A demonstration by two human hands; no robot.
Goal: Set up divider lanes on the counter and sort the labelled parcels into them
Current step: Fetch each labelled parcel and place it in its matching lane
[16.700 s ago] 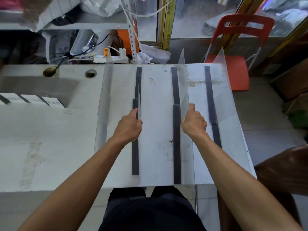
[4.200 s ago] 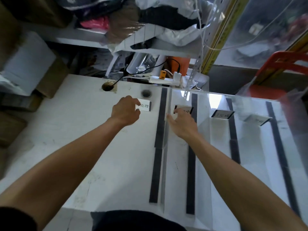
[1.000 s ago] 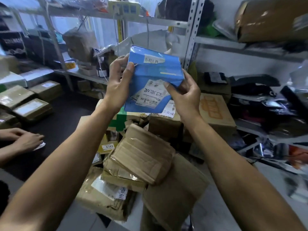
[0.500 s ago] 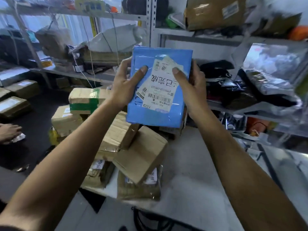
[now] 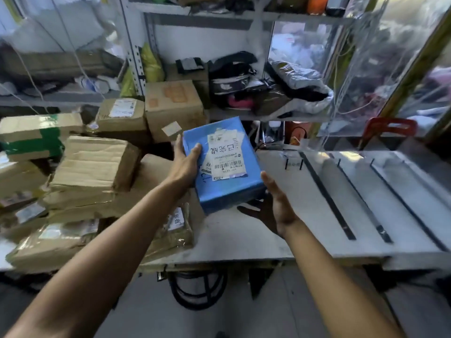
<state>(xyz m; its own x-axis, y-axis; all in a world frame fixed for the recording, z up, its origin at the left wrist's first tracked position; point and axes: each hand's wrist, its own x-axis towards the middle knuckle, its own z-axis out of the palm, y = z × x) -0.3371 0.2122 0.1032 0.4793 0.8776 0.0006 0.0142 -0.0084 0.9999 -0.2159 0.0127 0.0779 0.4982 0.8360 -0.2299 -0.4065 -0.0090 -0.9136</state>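
A blue parcel (image 5: 227, 193) with a white shipping label (image 5: 225, 154) hangs above the left part of the white counter (image 5: 305, 220). My left hand (image 5: 185, 164) grips its left edge, thumb on top. Under its lower right corner is my right hand (image 5: 278, 206), which props it up with the palm open, the thumb against the side. To the right, black base strips (image 5: 324, 191) with clear divider sheets (image 5: 361, 191) form lanes on the counter. Small label cards (image 5: 294, 163) stand at the far end of the lanes.
Several brown cardboard parcels (image 5: 95, 167) are piled on the counter's left end. A metal shelf rack (image 5: 244, 93) full of bags and boxes stands behind. A red chair (image 5: 388, 128) is at the back right. Black cable (image 5: 197, 289) coils under the counter.
I have turned right from the parcel pile toward the counter. The blue parcel has come down from chest height to just above the counter, and my right hand has slid underneath it.
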